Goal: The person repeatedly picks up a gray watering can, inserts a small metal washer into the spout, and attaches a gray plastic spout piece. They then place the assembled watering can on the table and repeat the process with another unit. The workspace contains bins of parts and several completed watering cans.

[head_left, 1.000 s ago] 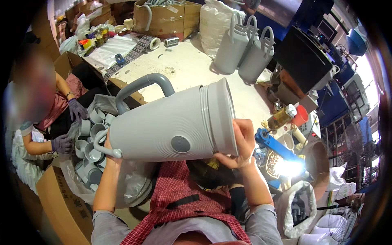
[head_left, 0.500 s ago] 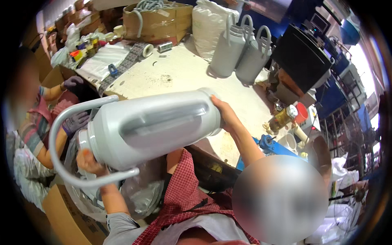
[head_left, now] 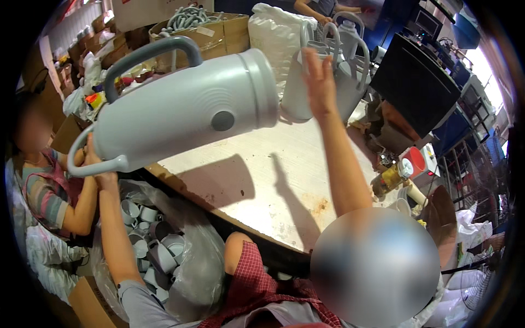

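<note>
A large grey plastic jug shell (head_left: 186, 115) with a thick curved handle lies sideways in the air above the worktable (head_left: 284, 186). My left hand (head_left: 97, 167) grips the thin loop at its narrow end, at the left. My right hand (head_left: 320, 82) is raised with fingers spread, just right of the jug's wide end and not touching it. Behind that hand stand finished grey jugs (head_left: 344, 71) at the back of the table.
A clear bag of small grey cups (head_left: 158, 240) sits below the table's left edge. Another person (head_left: 49, 191) works at the far left. A cardboard box of grey handles (head_left: 219, 33), a white sack (head_left: 273, 27) and a black monitor (head_left: 415, 82) line the back and right.
My right hand has let go of the jug's wide end and risen toward the standing jugs. The jug has swung up over the table, held by my left hand alone.
</note>
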`<control>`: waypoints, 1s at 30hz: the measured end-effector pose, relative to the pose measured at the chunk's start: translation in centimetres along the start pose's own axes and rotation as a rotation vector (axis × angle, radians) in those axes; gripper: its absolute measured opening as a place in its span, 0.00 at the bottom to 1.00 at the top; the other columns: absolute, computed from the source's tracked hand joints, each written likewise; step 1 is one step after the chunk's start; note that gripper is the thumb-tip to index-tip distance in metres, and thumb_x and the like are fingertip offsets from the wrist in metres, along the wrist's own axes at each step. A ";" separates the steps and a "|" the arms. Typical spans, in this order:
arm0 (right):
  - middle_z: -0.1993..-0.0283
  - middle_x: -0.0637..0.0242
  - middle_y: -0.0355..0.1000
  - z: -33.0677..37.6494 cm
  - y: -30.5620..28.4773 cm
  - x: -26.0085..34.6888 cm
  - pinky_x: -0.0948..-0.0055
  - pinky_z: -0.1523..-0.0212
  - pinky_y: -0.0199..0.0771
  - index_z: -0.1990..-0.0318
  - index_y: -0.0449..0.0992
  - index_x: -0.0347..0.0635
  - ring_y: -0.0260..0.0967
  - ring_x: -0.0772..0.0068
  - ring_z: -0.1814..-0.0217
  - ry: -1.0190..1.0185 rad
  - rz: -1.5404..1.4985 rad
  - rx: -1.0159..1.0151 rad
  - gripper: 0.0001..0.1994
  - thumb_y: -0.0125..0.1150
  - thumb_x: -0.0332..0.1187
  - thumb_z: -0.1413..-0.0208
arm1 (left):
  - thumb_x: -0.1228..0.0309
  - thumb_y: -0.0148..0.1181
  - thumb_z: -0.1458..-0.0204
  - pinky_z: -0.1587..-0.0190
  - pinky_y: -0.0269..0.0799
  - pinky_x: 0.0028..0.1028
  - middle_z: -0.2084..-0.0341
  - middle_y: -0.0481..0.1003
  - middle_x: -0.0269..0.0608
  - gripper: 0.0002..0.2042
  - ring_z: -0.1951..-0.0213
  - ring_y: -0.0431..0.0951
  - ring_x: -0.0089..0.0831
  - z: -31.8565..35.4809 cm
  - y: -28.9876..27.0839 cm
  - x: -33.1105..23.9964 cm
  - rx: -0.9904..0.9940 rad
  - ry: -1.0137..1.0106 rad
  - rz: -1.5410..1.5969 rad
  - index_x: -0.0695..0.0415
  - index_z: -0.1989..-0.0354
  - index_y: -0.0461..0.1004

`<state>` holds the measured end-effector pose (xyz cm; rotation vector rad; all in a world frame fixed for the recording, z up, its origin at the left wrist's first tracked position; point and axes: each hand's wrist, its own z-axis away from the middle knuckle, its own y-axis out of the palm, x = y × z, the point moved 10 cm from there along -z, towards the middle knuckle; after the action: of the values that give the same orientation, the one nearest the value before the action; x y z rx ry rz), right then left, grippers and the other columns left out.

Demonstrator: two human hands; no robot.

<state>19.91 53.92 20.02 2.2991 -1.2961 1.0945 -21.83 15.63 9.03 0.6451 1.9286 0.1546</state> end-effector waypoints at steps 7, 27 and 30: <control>0.29 0.53 0.48 0.4 2.5 -0.4 0.66 0.31 0.42 0.32 0.48 0.35 0.45 0.63 0.28 0.102 -0.200 0.087 0.38 0.41 0.57 0.38 | 0.61 0.55 0.42 0.52 0.72 0.28 0.54 0.74 0.39 0.19 0.54 0.74 0.30 5.6 3.5 5.8 0.153 -0.231 0.277 0.59 0.46 0.70; 0.43 0.40 0.64 -10.4 -2.9 -11.7 0.56 0.44 0.63 0.42 0.62 0.32 0.63 0.44 0.42 0.005 0.584 -0.258 0.34 0.68 0.37 0.56 | 0.58 0.58 0.45 0.71 0.67 0.29 0.82 0.74 0.46 0.18 0.74 0.75 0.24 -10.1 23.5 -4.8 0.560 0.508 -1.372 0.64 0.75 0.78; 0.55 0.44 0.73 -9.3 -4.2 -8.5 0.60 0.52 0.69 0.46 0.68 0.33 0.72 0.48 0.53 0.078 0.450 -0.326 0.28 0.64 0.40 0.52 | 0.54 0.54 0.43 0.73 0.67 0.39 0.86 0.72 0.48 0.23 0.79 0.74 0.40 -7.8 26.7 -1.6 0.755 0.679 -1.441 0.61 0.82 0.75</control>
<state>16.27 66.69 20.50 1.7587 -1.8583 0.9918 -18.34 38.82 24.13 -0.5590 2.6248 -1.4520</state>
